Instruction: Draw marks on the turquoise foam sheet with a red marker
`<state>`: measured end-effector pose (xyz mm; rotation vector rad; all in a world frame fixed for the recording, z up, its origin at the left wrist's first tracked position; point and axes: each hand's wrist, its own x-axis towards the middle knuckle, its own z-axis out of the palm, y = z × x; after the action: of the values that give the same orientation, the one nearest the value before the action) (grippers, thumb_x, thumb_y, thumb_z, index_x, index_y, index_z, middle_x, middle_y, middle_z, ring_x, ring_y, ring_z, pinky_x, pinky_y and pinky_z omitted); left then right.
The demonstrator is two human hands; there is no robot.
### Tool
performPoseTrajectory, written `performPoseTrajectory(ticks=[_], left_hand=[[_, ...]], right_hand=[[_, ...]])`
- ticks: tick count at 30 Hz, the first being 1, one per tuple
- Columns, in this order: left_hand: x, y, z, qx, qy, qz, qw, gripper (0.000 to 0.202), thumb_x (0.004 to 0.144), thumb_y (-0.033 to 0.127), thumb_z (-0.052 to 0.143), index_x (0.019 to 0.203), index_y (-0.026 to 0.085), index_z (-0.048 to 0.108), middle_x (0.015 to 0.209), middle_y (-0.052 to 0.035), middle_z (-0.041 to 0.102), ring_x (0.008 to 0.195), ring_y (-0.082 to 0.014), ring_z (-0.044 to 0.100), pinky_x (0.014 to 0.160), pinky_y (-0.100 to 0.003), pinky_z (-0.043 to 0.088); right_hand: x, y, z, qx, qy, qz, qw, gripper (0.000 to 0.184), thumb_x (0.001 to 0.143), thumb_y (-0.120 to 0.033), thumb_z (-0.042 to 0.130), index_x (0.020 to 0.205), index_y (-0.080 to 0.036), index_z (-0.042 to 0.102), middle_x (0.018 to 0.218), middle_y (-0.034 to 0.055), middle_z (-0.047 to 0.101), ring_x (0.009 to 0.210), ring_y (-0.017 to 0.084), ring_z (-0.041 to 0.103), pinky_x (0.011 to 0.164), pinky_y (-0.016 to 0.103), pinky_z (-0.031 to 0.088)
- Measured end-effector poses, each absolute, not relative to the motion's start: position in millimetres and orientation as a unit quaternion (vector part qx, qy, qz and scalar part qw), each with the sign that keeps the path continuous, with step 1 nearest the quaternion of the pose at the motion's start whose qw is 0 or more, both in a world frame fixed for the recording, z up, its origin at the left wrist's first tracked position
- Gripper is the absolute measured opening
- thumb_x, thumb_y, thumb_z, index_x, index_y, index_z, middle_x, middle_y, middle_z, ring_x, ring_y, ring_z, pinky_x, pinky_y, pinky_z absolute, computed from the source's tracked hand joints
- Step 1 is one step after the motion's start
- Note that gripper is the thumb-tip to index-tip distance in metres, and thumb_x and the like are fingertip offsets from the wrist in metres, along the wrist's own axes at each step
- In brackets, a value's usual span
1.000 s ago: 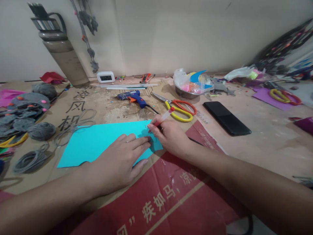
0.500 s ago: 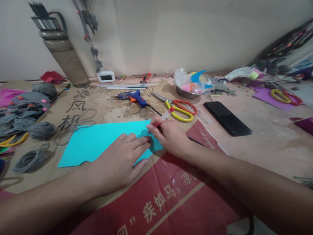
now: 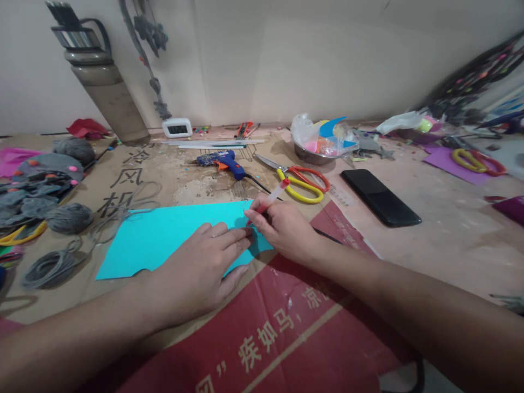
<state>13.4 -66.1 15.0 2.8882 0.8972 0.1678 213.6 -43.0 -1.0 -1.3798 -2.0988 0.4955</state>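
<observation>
A turquoise sheet of paper [image 3: 164, 237] with a notch cut in its near edge lies on flattened cardboard. My left hand [image 3: 208, 259] rests flat on it, fingers stretched toward the right end. My right hand [image 3: 282, 226] is closed around a red pen [image 3: 277, 192] with a clear barrel, its tip down at the paper's right end. The tip itself is mostly hidden by my fingers. Just beyond my right hand lie scissors [image 3: 305, 188] with one yellow and one red handle, blades open a little.
Behind the paper is a blue glue gun [image 3: 225, 162], its cord running under my right hand. A black phone [image 3: 380, 197] lies to the right. Grey yarn [image 3: 70, 218] and felt pieces crowd the left. A bottle [image 3: 108, 93], a small clock [image 3: 177, 128] and a metal bowl [image 3: 315, 155] stand along the wall.
The pen has tilted very slightly to the left in my right hand. My left hand stays in place on the paper.
</observation>
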Motion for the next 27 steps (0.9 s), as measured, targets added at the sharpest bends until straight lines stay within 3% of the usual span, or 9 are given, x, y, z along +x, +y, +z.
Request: performPoseTrajectory(ticks=[9, 14, 19, 22, 27], left_hand=[[14.5, -66.3, 17.0, 0.953, 0.294, 0.043, 0.057, 0.041, 0.095, 0.037, 0.041, 0.13, 0.017, 0.053, 0.131, -0.0076, 0.056, 0.106, -0.0288, 0.05, 0.089, -0.048, 0.039], [13.0, -66.0, 14.4, 0.952, 0.295, 0.042, 0.066, 0.043, 0.095, 0.036, 0.041, 0.134, 0.02, 0.048, 0.137, -0.0062, 0.052, 0.113, -0.0289, 0.049, 0.094, -0.049, 0.037], [12.7, -66.4, 13.6, 0.95, 0.305, 0.031, 0.062, 0.045, 0.094, 0.036, 0.042, 0.137, 0.022, 0.045, 0.14, -0.0039, 0.049, 0.118, -0.029, 0.047, 0.095, -0.051, 0.036], [13.3, -67.0, 14.8, 0.949, 0.309, 0.023, 0.06, 0.044, 0.094, 0.037, 0.042, 0.136, 0.021, 0.046, 0.141, -0.0038, 0.049, 0.116, -0.0291, 0.048, 0.094, -0.051, 0.037], [13.3, -68.1, 15.1, 0.948, 0.311, 0.032, 0.055, 0.044, 0.093, 0.034, 0.044, 0.135, 0.02, 0.047, 0.14, -0.0044, 0.05, 0.119, -0.0288, 0.047, 0.097, -0.051, 0.035]], right_hand=[[214.1, -42.5, -1.8, -0.511, -0.782, 0.2, 0.295, 0.026, 0.093, -0.038, 0.043, 0.083, -0.018, 0.057, 0.072, 0.0028, 0.065, 0.065, 0.014, 0.059, 0.064, 0.027, 0.041], [216.4, -40.6, -2.6, -0.485, -0.753, 0.238, 0.377, 0.028, 0.095, -0.039, 0.041, 0.083, -0.018, 0.055, 0.071, 0.0011, 0.061, 0.065, 0.013, 0.056, 0.064, 0.026, 0.043], [216.7, -36.7, -7.9, -0.425, -0.766, 0.23, 0.423, 0.013, 0.092, -0.027, 0.047, 0.09, -0.019, 0.056, 0.088, 0.0037, 0.062, 0.085, 0.016, 0.059, 0.077, 0.029, 0.046], [218.9, -35.1, -12.4, -0.427, -0.776, 0.202, 0.418, 0.005, 0.086, -0.019, 0.055, 0.091, -0.02, 0.055, 0.091, 0.0032, 0.062, 0.086, 0.016, 0.057, 0.078, 0.031, 0.045], [223.6, -32.4, -20.3, -0.406, -0.802, 0.173, 0.402, 0.02, 0.078, -0.019, 0.064, 0.094, -0.021, 0.053, 0.088, 0.0011, 0.056, 0.08, 0.015, 0.053, 0.072, 0.029, 0.044]])
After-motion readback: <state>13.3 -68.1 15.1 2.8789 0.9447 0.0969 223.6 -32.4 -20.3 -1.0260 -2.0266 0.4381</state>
